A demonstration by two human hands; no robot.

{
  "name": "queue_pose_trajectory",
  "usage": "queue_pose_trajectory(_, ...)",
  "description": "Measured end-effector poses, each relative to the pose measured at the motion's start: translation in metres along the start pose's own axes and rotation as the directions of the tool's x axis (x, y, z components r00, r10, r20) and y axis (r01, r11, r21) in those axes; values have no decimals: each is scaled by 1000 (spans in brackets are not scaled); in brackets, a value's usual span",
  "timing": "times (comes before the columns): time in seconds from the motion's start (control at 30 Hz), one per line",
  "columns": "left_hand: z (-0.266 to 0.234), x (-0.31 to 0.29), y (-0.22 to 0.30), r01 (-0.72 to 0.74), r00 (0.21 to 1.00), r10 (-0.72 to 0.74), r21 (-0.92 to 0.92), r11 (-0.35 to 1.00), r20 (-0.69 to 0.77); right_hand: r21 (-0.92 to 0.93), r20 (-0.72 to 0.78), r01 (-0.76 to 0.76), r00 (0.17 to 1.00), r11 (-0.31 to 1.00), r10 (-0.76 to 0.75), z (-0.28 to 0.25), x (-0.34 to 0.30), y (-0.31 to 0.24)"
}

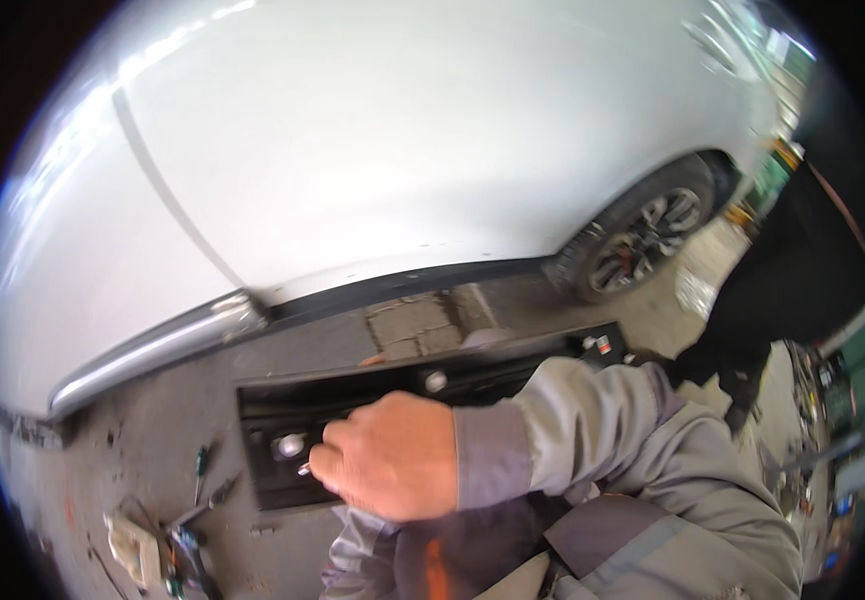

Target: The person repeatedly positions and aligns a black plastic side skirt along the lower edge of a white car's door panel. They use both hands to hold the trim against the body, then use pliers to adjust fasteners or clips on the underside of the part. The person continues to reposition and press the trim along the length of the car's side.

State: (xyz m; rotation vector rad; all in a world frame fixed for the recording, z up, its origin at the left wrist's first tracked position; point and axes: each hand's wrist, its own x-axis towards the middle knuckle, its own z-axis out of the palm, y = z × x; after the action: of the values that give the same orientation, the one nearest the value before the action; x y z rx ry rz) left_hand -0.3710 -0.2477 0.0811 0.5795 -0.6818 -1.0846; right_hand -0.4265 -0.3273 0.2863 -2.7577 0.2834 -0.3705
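Down below the head camera, the right hand (388,455) is curled tight, with its fingers pinching a small silver bolt (305,468). The bolt sits at the fingertips, right on a long black panel (373,385). Just up and to the side of the fingers, another round silver bolt (291,445) sticks out of the panel. A third silver bolt (437,381) sits above the knuckles, a little way off. The arm wears a grey sleeve (593,430).

The left hand is mostly hidden behind the panel; only a fingertip peeks over its top edge, so I cannot tell its grip.

Behind the panel is a big white car (353,140) with a dark wheel (643,240). Some screwdrivers (203,480) lie on the ground, off past the fingertips.
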Motion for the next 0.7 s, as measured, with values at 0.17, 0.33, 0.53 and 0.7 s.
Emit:
queue_pose_trajectory(0.17,-13,11,-1,1,997,-4,-50,999,-74,206,-132,-139,977,969,168,2,-110,16)
queue_pose_trajectory(0.33,-26,39,1,-77,997,77,-28,997,-18,206,-280,-734,589,647,758,-15,-231,81)
queue_pose_trajectory(0.53,-35,61,-1,7,947,-30,-73,997,-318,246,-710,-946,-27,212,703,16,-348,145)
queue_pose_trajectory(0.7,-42,61,-4,25,930,-68,-124,992,-360,849,-527,-348,-508,397,682,46,-431,182)
